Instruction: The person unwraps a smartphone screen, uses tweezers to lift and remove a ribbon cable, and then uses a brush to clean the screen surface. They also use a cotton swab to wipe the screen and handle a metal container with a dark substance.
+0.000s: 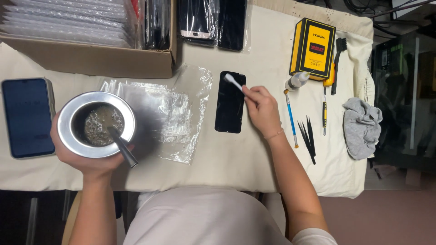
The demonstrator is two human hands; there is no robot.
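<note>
My left hand (88, 159) holds a round metal cup (96, 124) from below, close to my body; the cup has a dark wet mash inside and a metal straw (121, 146) leaning out toward me. My right hand (262, 109) pinches a white swab stick (234, 82), its tip resting on the upper part of a black phone screen (230, 102) that lies flat on the cream table cloth (236, 154).
A blue-screened phone (27, 117) lies far left. Clear plastic sleeves (175, 113) are spread between cup and black screen. A cardboard box (91, 56) with bagged parts stands behind. To the right lie a yellow box (313, 47), small bottle (297, 80), screwdrivers, tweezers (308, 136), brush, grey rag (362, 127).
</note>
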